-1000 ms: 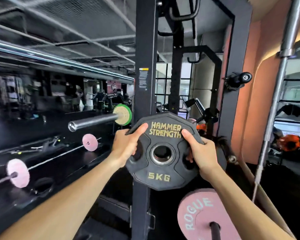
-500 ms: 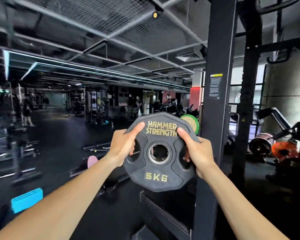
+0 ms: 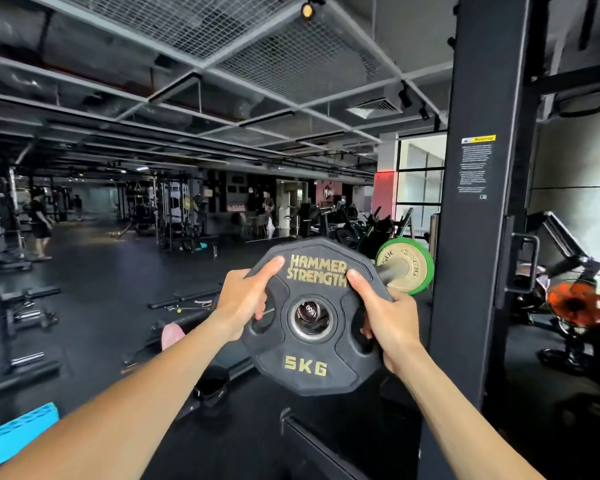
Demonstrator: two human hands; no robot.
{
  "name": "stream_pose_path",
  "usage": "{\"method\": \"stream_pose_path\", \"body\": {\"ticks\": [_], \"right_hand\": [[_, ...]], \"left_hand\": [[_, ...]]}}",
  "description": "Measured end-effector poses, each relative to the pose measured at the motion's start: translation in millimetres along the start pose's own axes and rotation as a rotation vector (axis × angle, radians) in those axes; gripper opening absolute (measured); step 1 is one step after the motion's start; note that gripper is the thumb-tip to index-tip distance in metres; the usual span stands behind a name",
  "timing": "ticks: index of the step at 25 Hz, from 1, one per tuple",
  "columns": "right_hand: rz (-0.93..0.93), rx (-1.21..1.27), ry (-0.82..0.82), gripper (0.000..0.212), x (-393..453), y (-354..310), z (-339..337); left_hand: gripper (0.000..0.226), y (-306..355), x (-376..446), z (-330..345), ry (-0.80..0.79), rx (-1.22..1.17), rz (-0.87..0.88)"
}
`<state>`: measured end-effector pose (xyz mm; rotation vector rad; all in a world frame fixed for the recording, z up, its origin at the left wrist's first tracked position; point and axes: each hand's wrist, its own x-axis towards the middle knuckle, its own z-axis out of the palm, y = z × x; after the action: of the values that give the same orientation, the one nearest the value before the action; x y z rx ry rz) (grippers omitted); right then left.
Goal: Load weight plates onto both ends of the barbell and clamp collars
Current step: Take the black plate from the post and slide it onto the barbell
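I hold a black 5 kg Hammer Strength plate [image 3: 312, 341] upright in front of me. My left hand [image 3: 241, 303] grips its left grip hole and my right hand [image 3: 383, 318] grips the right one, thumbs on the face. Through the plate's centre hole I see the round end of the barbell sleeve [image 3: 309, 311]. The sleeve runs back and right behind the plate to a green-rimmed plate [image 3: 411, 263] sitting on the bar. No collar is visible.
A black rack upright [image 3: 478, 202] stands just right of the plate. Bars, a pink plate [image 3: 172, 334] and other gear lie on the dark floor at left. A blue block [image 3: 18, 433] is at bottom left. People stand far back left.
The view has swung left and steadied; the plate, still held in both hands, now lines up with the barbell sleeve end, which shows through its hole.
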<state>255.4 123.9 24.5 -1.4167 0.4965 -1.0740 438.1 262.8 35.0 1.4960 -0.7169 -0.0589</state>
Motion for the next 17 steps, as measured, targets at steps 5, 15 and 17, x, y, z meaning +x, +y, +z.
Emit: {"method": "stream_pose_path", "body": {"ticks": [5,15,17], "right_hand": [[-0.06,-0.032,0.132,0.06,5,13,17],[-0.249,-0.283,0.438,0.056,-17,20,39],[-0.258,-0.31,0.486,0.062,-15,22,39]], "left_hand": [[0.069,-23,40,2,-0.103,-0.04,0.014],[0.082,-46,80,16,-0.361,-0.218,0.052],[0.08,-48,84,20,-0.387,-0.213,0.058]]}}
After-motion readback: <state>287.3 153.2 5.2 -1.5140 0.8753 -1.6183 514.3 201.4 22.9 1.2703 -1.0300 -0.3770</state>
